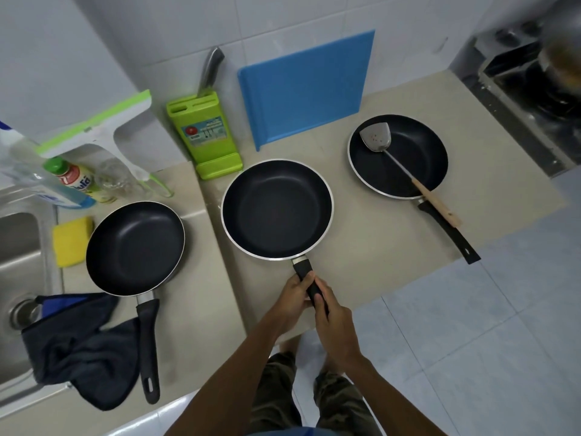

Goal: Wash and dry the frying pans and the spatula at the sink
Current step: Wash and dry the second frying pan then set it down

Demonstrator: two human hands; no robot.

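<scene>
1. Centre: middle frying pan [276, 212], handle gripped by curled fingers of left hand [294, 298] and right hand [334, 322].
2. Lower left: second frying pan [135, 247] beside sink [19, 240].
3. Upper right: third frying pan [418, 143] holding spatula [375, 137].

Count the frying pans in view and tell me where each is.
3. Left pan sits beside the sink. Middle pan has its handle gripped by the left hand and right hand. Right pan holds the spatula. None looks hidden.

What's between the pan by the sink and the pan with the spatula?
A third pan, gripped by the left hand and right hand; head view.
</scene>
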